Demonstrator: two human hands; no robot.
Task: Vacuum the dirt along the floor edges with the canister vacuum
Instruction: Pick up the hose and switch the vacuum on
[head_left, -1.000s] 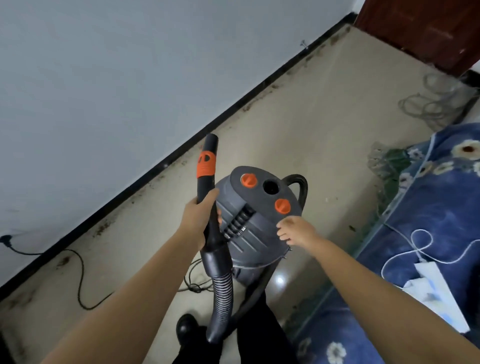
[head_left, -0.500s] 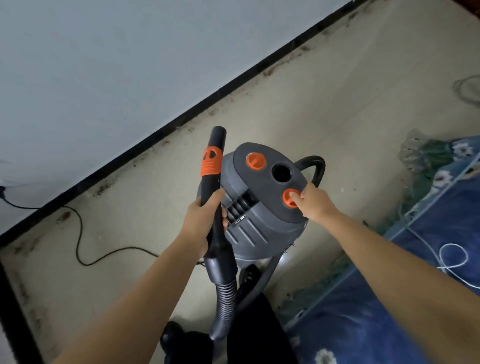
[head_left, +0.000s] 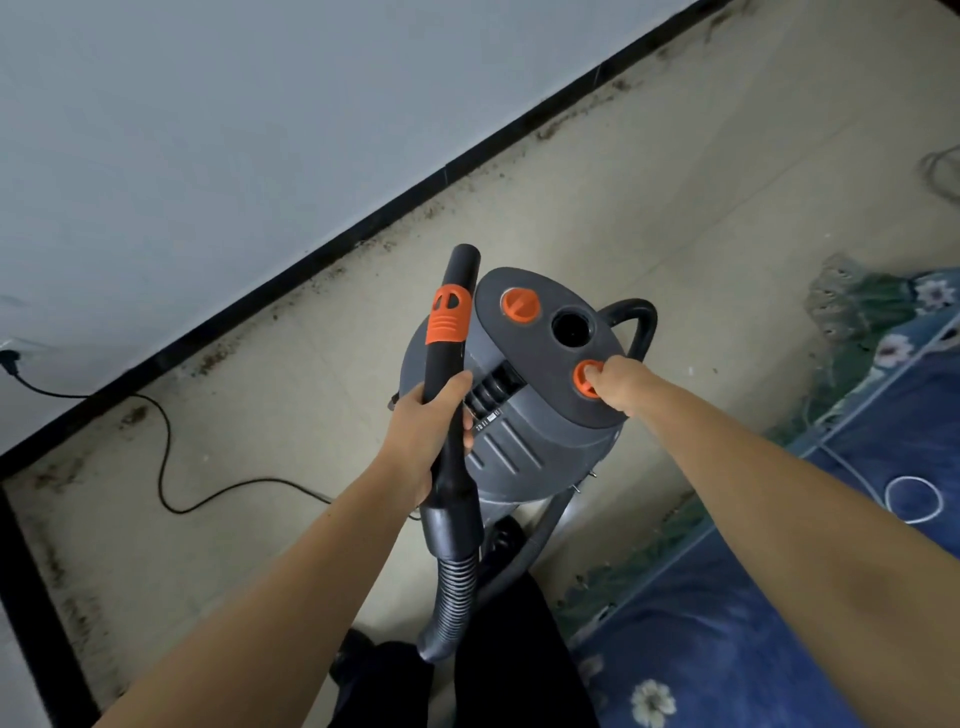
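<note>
Dirt (head_left: 395, 236) is noted along the floor edge. Rigid wand (head_left: 448, 374) is gripped by left hand (head_left: 423, 431); orange knob (head_left: 586, 379) is pinched by right hand (head_left: 621, 384). Canister vacuum (head_left: 524, 415) judged heavy.

Beige floor (head_left: 649, 197) under vacuum (head_left: 524, 431), cord (head_left: 166, 457)

— What lies right of the grip?
— A blue floral bedcover (head_left: 810, 597) with a thin white cable (head_left: 912, 499) looped on it, and a crumpled green cloth (head_left: 857, 296) just beyond its far corner.
— And left of it?
— A pale wall (head_left: 208, 130) above a black skirting strip (head_left: 322, 254).
</note>
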